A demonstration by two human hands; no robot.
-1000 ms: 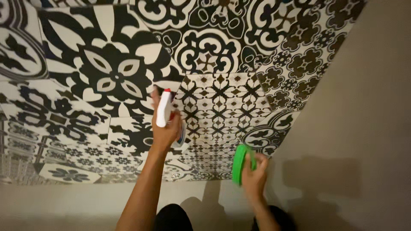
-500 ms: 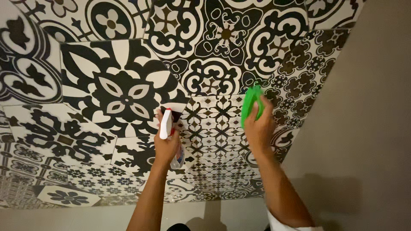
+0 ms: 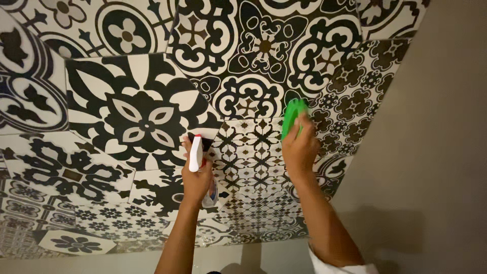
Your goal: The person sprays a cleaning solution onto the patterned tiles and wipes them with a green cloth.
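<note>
Left hand: my left hand (image 3: 197, 177) is wrapped tight round the spray bottle (image 3: 196, 153), nozzle aimed at the patterned tiles (image 3: 142, 116).
Right hand: my right hand (image 3: 300, 147) grips the green scrubber (image 3: 291, 116), pressed flat on the tiles.
Change: the scrubber has climbed from low near the plain grey wall (image 3: 436, 152) to up beside the bottle.
Meaning: I judge scrubbing is now under way.

The spray bottle (image 3: 197, 157) is left of the scrub pad (image 3: 292, 116), both against the tiled wall (image 3: 127, 101).
</note>
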